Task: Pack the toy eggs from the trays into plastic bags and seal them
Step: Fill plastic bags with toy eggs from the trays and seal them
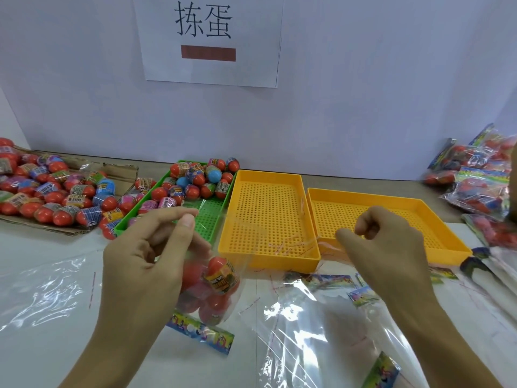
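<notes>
Toy eggs (215, 292) sit in a clear bag (223, 278) held above the desk (56, 345) at lower centre of the frame. Loose clear bags (313, 326) and colourful header cards (200, 330) lie on the white desk near the bottom edge. The left hand (148, 261) pinches the bag's left top, fingers curled. The right hand (389, 247) pinches the bag's strip at right centre, fingers curled. Behind them stand two yellow trays (279, 175), side by side. Left of these a green tray (212, 219) holds more eggs (200, 177) at its far end. At far left eggs are heaped on cardboard (70, 233). Packed bags (481, 177) pile at far right. A paper sign (208, 37) hangs on the white wall (363, 79).
</notes>
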Demonstrator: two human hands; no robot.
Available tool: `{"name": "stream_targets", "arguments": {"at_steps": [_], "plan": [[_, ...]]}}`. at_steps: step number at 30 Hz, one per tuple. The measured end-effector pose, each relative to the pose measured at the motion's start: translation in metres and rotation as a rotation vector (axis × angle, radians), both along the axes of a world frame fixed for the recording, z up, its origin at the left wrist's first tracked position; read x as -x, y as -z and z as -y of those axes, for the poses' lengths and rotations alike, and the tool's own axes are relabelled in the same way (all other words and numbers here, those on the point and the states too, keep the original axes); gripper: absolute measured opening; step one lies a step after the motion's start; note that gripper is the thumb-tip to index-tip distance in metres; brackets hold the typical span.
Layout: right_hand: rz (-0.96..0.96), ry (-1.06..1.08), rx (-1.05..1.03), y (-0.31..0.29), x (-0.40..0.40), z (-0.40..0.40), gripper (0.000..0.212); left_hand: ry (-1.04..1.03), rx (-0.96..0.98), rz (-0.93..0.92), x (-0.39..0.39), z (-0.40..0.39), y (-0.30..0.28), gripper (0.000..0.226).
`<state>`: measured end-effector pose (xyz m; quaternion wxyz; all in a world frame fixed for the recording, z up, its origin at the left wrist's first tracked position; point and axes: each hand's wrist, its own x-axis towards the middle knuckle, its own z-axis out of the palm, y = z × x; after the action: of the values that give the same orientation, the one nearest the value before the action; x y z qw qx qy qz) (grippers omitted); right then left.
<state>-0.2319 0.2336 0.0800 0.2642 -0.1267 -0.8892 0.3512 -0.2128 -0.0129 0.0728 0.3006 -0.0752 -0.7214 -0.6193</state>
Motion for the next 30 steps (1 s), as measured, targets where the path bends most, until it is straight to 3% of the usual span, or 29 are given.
{"name": "stream_targets", "arguments": {"at_steps": [4, 6, 8, 10, 12, 15, 20, 24, 30], "plan": [[-0.331, -0.08, 0.277, -0.007, -0.005, 0.006, 0.017, 0.074, -0.197, 0.126, 0.005, -0.002, 0.002, 0.015], [-0.39, -0.201, 0.473, -0.01, -0.008, 0.01, 0.007, 0.146, -0.33, 0.213, 0.008, -0.002, 0.001, 0.019], [-0.303, -0.391, 0.516, -0.01, -0.011, 0.011, 0.015, 0.239, -0.425, 0.3, 0.008, -0.002, 0.0, 0.016], [-0.121, -0.61, 0.422, -0.007, -0.013, 0.017, 0.018, 0.323, -0.501, 0.37, 0.009, -0.002, 0.001, 0.016], [0.072, -0.71, 0.324, -0.001, -0.015, 0.025, 0.035, 0.383, -0.554, 0.431, 0.01, -0.003, 0.002, 0.017], [0.166, -0.679, 0.275, 0.006, -0.016, 0.035, 0.047, 0.434, -0.592, 0.484, 0.01, -0.005, 0.003, 0.018], [0.072, -0.723, 0.427, 0.004, -0.017, 0.038, 0.022, 0.459, -0.58, 0.496, 0.008, -0.009, 0.003, 0.019], [0.015, -0.743, 0.51, 0.004, -0.017, 0.038, 0.022, 0.465, -0.599, 0.49, 0.008, -0.009, 0.003, 0.021], [-0.062, -0.723, 0.588, 0.003, -0.019, 0.041, 0.021, 0.502, -0.511, 0.542, 0.007, -0.013, 0.004, 0.047]]}}
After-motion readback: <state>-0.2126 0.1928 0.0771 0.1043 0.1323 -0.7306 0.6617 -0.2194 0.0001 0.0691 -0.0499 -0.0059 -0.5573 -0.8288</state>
